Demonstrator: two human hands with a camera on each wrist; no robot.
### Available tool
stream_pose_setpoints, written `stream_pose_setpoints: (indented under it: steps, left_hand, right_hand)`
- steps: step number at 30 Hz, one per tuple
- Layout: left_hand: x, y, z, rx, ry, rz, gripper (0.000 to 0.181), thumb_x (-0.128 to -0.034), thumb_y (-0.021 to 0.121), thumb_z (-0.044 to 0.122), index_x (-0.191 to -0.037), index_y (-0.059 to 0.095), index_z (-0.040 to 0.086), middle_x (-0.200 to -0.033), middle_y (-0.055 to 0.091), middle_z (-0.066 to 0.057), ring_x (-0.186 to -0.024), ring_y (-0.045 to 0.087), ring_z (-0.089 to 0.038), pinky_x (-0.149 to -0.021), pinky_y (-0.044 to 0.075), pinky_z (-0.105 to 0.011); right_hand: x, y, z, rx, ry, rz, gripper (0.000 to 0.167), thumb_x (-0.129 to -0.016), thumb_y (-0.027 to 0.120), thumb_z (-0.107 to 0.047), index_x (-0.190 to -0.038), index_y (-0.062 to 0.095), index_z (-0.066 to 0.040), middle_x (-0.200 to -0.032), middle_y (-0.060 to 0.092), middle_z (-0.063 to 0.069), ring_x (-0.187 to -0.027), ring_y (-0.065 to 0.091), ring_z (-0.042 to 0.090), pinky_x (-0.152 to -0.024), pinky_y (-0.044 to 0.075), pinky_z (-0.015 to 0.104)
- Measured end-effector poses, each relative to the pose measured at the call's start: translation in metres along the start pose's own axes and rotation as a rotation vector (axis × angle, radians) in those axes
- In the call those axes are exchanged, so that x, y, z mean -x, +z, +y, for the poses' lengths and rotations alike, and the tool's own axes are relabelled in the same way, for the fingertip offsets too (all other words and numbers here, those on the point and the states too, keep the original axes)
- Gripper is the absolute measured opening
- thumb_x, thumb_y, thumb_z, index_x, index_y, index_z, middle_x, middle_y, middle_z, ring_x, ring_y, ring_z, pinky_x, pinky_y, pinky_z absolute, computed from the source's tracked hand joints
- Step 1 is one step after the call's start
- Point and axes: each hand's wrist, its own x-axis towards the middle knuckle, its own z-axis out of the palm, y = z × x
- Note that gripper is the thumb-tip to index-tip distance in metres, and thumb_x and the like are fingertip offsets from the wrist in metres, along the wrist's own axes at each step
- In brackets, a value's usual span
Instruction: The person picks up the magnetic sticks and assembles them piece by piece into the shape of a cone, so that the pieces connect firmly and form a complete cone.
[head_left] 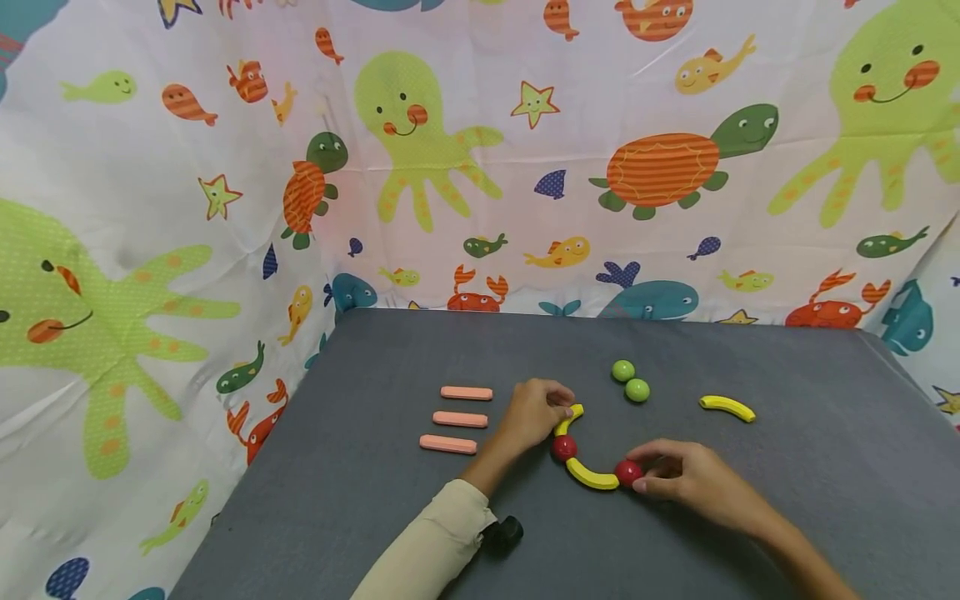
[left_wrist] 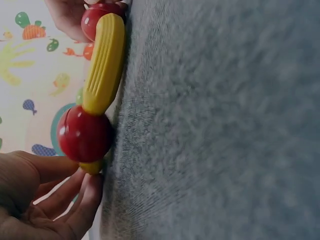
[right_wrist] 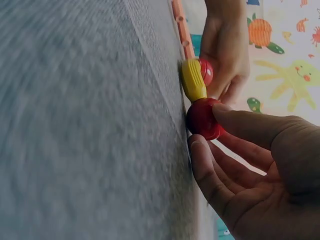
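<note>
A chain of two yellow curved pieces and two red balls lies on the grey table. My left hand pinches the upper yellow piece, whose lower end meets one red ball. From that ball the second yellow piece curves to the other red ball, which my right hand holds between thumb and fingers. In the left wrist view, the left fingers cover most of the upper yellow piece. The right wrist view shows the right thumb and fingers around the red ball.
Three pink sticks lie left of the left hand. Two green balls sit behind the chain, and a separate yellow curved piece lies at the right. A black object is by the left sleeve. A patterned curtain hangs behind.
</note>
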Motion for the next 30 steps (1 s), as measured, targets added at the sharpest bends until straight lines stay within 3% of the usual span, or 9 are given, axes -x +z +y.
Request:
stream_pose_setpoints:
  steps: [11,16,20,25,30]
  left_hand:
    - [-0.003,0.002,0.000,-0.002,0.001,0.007,0.017,-0.0972,0.078,0.010,-0.114,0.081,0.007,-0.104,0.080,-0.001,-0.092,0.071,-0.008,-0.083,0.057,-0.022]
    - [0.005,0.003,0.001,0.014,0.056,0.051,0.019,-0.0984,0.077,0.014,-0.117,0.081,0.010,-0.107,0.077,-0.002,-0.093,0.068,-0.008,-0.084,0.056,-0.023]
    - [0.016,0.003,0.012,0.082,0.127,0.066,0.022,-0.0983,0.078,0.016,-0.119,0.080,0.010,-0.109,0.075,-0.007,-0.095,0.068,-0.007,-0.087,0.056,-0.023]
    - [0.030,0.001,0.032,0.157,0.176,-0.022,0.026,-0.0984,0.078,0.019,-0.123,0.078,0.011,-0.117,0.076,-0.006,-0.098,0.067,0.001,-0.088,0.055,-0.018]
    - [0.042,0.005,0.045,0.140,0.156,-0.158,0.031,-0.0971,0.080,0.023,-0.126,0.077,0.014,-0.121,0.077,-0.001,-0.100,0.068,0.002,-0.089,0.055,-0.016]
  right_hand:
    - [-0.002,0.006,-0.002,-0.032,-0.006,0.002,0.037,-0.093,0.083,-0.025,-0.124,0.072,-0.007,-0.114,0.075,0.008,-0.096,0.072,0.021,-0.074,0.058,0.028]
    - [-0.003,0.003,-0.002,-0.034,-0.015,-0.003,0.038,-0.095,0.082,-0.027,-0.126,0.072,-0.007,-0.116,0.074,0.010,-0.098,0.071,0.024,-0.074,0.059,0.030]
    - [-0.002,-0.006,-0.003,-0.025,-0.034,0.039,0.039,-0.096,0.080,-0.027,-0.127,0.071,-0.006,-0.120,0.074,0.012,-0.100,0.072,0.025,-0.074,0.060,0.031]
    - [0.000,-0.020,-0.012,0.023,-0.050,0.133,0.039,-0.097,0.080,-0.026,-0.129,0.071,-0.006,-0.120,0.074,0.013,-0.100,0.071,0.024,-0.075,0.060,0.031]
    - [-0.004,-0.031,-0.015,0.080,-0.069,0.219,0.042,-0.097,0.080,-0.030,-0.130,0.071,-0.005,-0.121,0.074,0.013,-0.102,0.071,0.024,-0.076,0.059,0.028]
